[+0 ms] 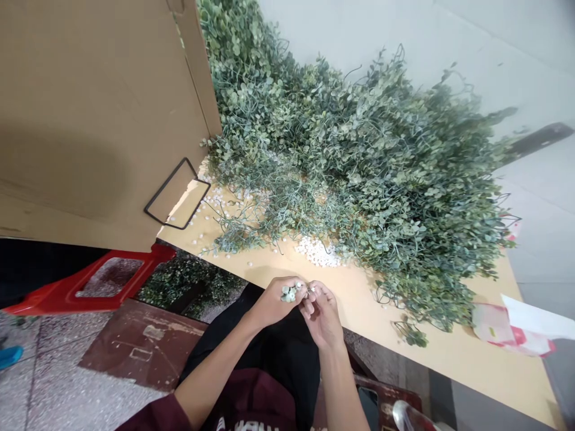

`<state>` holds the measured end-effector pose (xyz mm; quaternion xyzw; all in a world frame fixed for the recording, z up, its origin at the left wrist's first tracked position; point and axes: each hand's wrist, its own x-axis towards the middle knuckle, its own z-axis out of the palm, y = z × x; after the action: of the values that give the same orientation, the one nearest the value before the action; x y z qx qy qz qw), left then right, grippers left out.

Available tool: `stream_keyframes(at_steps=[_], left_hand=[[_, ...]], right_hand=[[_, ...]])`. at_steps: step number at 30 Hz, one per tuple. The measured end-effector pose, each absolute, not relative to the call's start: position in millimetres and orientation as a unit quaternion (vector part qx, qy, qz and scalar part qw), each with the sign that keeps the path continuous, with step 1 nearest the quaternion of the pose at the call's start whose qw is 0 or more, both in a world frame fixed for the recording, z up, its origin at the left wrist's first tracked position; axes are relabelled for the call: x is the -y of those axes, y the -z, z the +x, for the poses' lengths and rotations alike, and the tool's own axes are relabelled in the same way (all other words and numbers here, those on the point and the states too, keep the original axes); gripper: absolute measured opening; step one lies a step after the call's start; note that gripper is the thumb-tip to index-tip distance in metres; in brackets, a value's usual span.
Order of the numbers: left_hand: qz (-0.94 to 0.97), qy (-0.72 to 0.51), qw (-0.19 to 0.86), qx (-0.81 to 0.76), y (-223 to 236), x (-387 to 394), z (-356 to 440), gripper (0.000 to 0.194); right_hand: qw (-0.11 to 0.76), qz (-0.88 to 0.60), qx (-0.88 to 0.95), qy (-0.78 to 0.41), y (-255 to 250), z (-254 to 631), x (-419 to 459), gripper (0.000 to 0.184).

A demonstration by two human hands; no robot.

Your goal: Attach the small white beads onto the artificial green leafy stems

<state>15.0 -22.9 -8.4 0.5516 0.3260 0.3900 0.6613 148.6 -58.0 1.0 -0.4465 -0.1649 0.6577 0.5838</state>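
My left hand point(279, 300) is closed around a small artificial leaf sprig point(288, 293) with pale green leaves. Its fingertips meet those of my right hand point(322, 311) in front of the table's near edge. A tiny white piece point(313, 290) shows at the right fingertips, which are pinched together; its exact kind is too small to make out. Just beyond the hands, a heap of small white beads point(320, 251) lies on the table. Behind it rises a big tangled pile of artificial greenery point(359, 143) with thin stems.
A cardboard box point(90, 120) stands at the left, with a black wire frame point(177, 194) by its lower corner. A red plastic stool point(103, 281) is below. White and red plastic bags point(512, 329) lie at the right of the yellowish table point(507, 371). More greenery is on the floor.
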Motion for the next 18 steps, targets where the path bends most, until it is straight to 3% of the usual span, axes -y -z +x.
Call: stream_keyframes(at_steps=[8, 18], left_hand=[[0.540, -0.366, 0.683, -0.330, 3, 18, 16, 0.030], [0.707, -0.337, 0.564, -0.262, -14, -59, 50, 0.027]], right_hand=[[0.571, -0.423, 0.162, -0.685, 4, 155, 52, 0.026], [0.578, -0.464, 0.277, -0.612, -14, 201, -6, 0.018]])
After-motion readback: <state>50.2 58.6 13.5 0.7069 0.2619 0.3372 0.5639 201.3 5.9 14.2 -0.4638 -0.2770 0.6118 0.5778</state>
